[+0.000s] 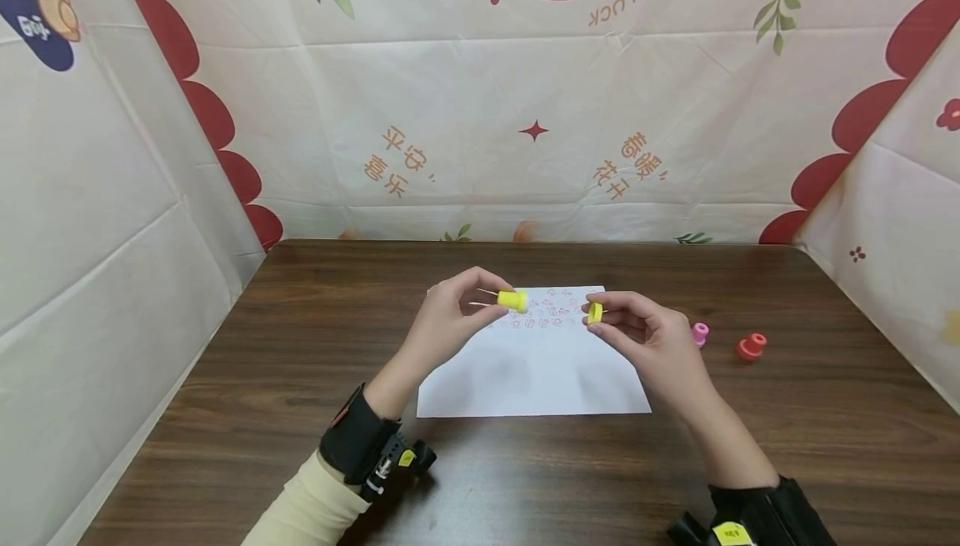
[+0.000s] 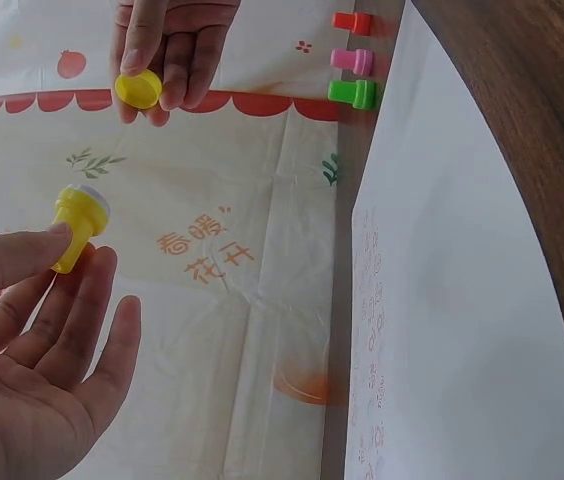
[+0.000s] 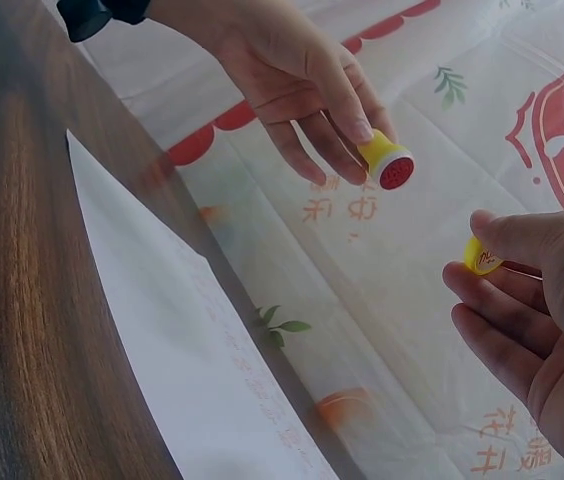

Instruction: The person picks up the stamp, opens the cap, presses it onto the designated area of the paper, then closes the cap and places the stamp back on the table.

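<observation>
My left hand (image 1: 452,315) pinches a yellow stamp (image 1: 513,301) by its handle between thumb and fingers. Its round red stamping face (image 3: 396,173) shows uncovered in the right wrist view. A small yellow cap (image 1: 595,313) is pinched in my right hand (image 1: 651,343), apart from the stamp. Both hands are raised over a sheet of white paper (image 1: 525,375). Rows of small red prints (image 1: 551,310) run along the paper's far part.
Right of the paper stand a red stamp (image 1: 752,347) and a pink stamp (image 1: 700,333), the latter partly behind my right hand. A green stamp (image 2: 352,93) beside them shows in the left wrist view. A printed white cloth (image 1: 480,112) hangs behind the brown table (image 1: 300,346).
</observation>
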Available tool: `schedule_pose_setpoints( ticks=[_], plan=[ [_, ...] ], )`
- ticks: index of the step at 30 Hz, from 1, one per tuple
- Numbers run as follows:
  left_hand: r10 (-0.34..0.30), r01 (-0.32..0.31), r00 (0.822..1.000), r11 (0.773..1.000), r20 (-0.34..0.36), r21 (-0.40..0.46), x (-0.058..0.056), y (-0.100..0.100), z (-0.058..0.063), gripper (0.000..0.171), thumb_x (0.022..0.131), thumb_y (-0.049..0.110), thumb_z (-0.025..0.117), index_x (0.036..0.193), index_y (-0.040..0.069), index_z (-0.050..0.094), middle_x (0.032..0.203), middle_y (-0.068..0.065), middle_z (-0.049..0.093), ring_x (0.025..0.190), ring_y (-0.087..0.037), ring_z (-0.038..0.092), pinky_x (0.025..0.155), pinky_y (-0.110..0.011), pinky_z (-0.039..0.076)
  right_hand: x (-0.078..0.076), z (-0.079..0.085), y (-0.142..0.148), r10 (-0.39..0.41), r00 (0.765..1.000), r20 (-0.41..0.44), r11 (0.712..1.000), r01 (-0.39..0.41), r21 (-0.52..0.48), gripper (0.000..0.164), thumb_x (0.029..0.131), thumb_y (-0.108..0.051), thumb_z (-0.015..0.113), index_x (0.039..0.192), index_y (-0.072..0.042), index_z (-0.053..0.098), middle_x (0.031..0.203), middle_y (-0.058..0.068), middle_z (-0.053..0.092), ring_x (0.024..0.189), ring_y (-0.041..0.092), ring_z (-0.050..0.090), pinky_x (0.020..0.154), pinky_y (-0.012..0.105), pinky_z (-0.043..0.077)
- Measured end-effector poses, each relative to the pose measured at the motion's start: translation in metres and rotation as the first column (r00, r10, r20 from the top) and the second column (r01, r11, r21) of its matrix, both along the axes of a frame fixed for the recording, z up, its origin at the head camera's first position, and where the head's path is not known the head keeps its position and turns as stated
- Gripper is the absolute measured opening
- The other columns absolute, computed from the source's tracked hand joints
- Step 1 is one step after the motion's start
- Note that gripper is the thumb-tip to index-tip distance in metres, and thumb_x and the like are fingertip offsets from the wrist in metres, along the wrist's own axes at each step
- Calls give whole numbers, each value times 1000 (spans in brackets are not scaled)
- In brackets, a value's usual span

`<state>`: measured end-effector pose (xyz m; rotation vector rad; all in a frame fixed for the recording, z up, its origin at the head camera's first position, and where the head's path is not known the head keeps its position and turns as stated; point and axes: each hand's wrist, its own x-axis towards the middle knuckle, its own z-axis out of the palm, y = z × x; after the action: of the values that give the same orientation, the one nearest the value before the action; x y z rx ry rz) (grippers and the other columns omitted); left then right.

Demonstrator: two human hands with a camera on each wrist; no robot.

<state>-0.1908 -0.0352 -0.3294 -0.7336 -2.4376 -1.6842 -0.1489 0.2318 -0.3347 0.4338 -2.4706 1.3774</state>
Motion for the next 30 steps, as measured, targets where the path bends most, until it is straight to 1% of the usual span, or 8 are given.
schedule_pose_setpoints(
  ticks=[4, 10, 15, 23, 25, 30],
  plan=[
    [-7, 7, 1000, 1000, -4, -1, -4, 4, 0, 22, 88, 3, 73, 108, 7, 68, 110, -9, 73, 98, -23, 72, 86, -32, 60, 0, 1, 0, -1, 1000, 6, 1000, 1, -5, 32, 86, -4, 76, 117, -7, 69, 102, 11, 75, 86, 0, 68, 78, 12, 56],
    [-24, 23, 999, 999, -23, -28, -10, 11, 0, 20, 89, 6, 73, 108, 7, 67, 109, -8, 73, 96, -20, 72, 84, -26, 60, -1, 2, -1, -6, 1000, 7, 1000, 6, 6, 32, 87, -9, 76, 119, -7, 69, 102, 11, 74, 86, 0, 67, 78, 11, 55],
    [-37, 36, 999, 998, -21, -50, -14, 17, -1, 20, 90, 6, 72, 109, 7, 67, 110, -8, 73, 97, -21, 72, 84, -25, 59, -2, 5, -3, -6, 1000, 2, 1000, 6, -3, 33, 87, -10, 76, 119, -6, 69, 101, 12, 73, 85, 0, 67, 77, 11, 55],
    [-42, 42, 999, 993, 4, -112, -22, 29, -1, 20, 91, 8, 72, 110, 9, 67, 111, -6, 73, 98, -19, 71, 87, -31, 60, -5, 5, -1, -15, 1000, -13, 1000, 15, 2, 32, 87, -10, 76, 118, -6, 69, 100, 11, 73, 84, 1, 67, 76, 12, 56],
    [-44, 44, 999, 990, 7, -132, -24, 33, -1, 19, 91, 9, 72, 110, 10, 67, 110, -6, 73, 98, -18, 70, 87, -30, 59, -6, 4, 0, -20, 1000, -15, 1000, 20, 4, 32, 87, -9, 76, 118, -7, 69, 100, 10, 73, 84, 1, 67, 76, 12, 56],
    [-50, 50, 999, 979, 4, -199, -30, 42, 1, 20, 92, 13, 72, 111, 12, 67, 109, -2, 73, 98, -14, 69, 86, -23, 58, -9, 2, 3, -16, 1000, -16, 1000, 16, -2, 32, 87, -9, 76, 118, -6, 69, 100, 8, 73, 85, 2, 68, 77, 13, 56]
  ],
)
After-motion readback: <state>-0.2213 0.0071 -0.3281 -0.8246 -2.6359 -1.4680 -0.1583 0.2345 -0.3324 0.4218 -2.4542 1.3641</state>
